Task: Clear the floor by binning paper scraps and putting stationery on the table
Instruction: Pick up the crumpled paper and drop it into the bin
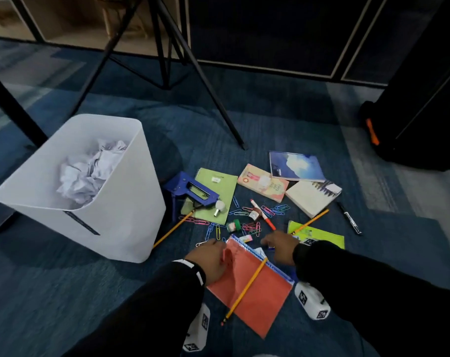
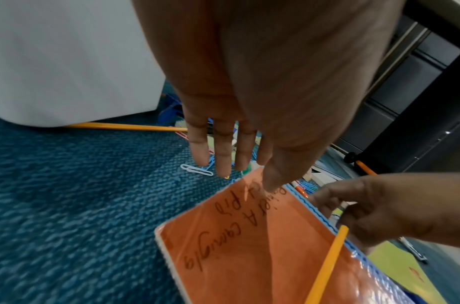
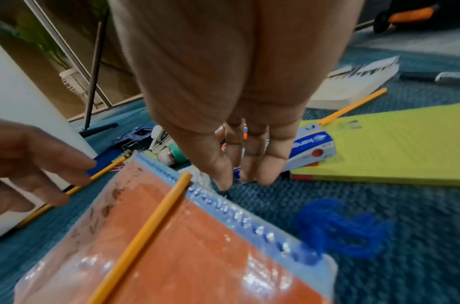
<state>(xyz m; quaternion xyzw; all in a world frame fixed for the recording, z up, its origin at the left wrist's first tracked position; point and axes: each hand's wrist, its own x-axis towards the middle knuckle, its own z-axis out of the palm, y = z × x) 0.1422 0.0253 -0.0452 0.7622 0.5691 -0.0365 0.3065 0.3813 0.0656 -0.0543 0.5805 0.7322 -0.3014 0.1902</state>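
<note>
An orange notebook [image 1: 254, 292] with a blue spiral edge lies on the carpet, and a yellow pencil [image 1: 247, 287] rests across it. My left hand [image 1: 211, 256] hovers over its left top corner with straight fingers [image 2: 223, 152], holding nothing. To the right of the spiral, my right hand [image 1: 275, 243] reaches down, its fingertips [image 3: 223, 181] at the carpet beside a small white scrap [image 3: 197, 176]; it holds nothing. The white bin [image 1: 121, 202] at the left holds crumpled paper [image 1: 87, 173]. Paper clips [image 1: 249, 222], a red pen [image 1: 264, 215] and a green notebook [image 1: 216, 194] lie beyond my hands.
A blue staple gun [image 1: 193, 190], three books [image 1: 296, 166], a yellow-green pad [image 1: 321, 235], a black marker [image 1: 348, 217] and two more pencils [image 1: 311, 221] litter the floor. Blue yarn [image 3: 335, 226] lies right of the notebook. Tripod legs [image 1: 213, 99] and a table leg [image 1: 12, 106] stand behind.
</note>
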